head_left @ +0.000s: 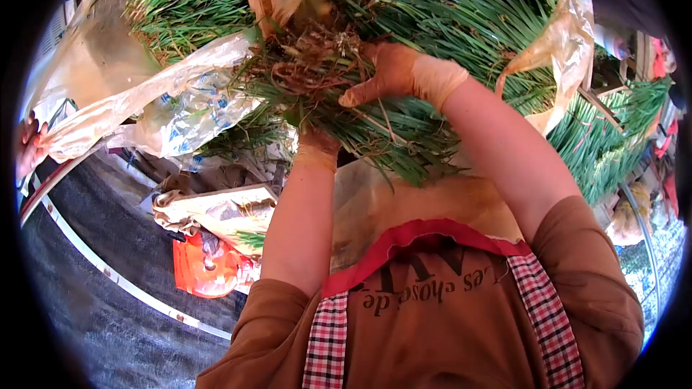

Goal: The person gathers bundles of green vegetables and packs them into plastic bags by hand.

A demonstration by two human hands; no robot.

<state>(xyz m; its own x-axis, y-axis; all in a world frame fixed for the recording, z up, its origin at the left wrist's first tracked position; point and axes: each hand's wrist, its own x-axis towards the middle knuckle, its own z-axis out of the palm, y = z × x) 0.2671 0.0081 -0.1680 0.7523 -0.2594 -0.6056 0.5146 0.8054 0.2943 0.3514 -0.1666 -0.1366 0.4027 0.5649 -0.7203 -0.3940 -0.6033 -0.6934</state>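
A bundle of green leafy stalks (404, 140) with a tangle of brown roots and dry leaves lies between my two hands. My right hand (393, 75), in a thin stained glove, grips it from the right by the roots, with the thumb below and the fingers partly hidden behind the tangle. From below, my left hand (317, 145), gloved too, holds the underside of the bundle; its fingers are covered by the stalks. Just beyond, a large heap of green stalks (461, 21) lies around torn translucent plastic (191, 65).
Another person's hand (30, 145) is at the far left edge beside the plastic. A red-orange bag (198, 266) and a cardboard piece (223, 209) lie at lower left, near a pale curved strip (122, 282). More green stalks (591, 144) lie at right.
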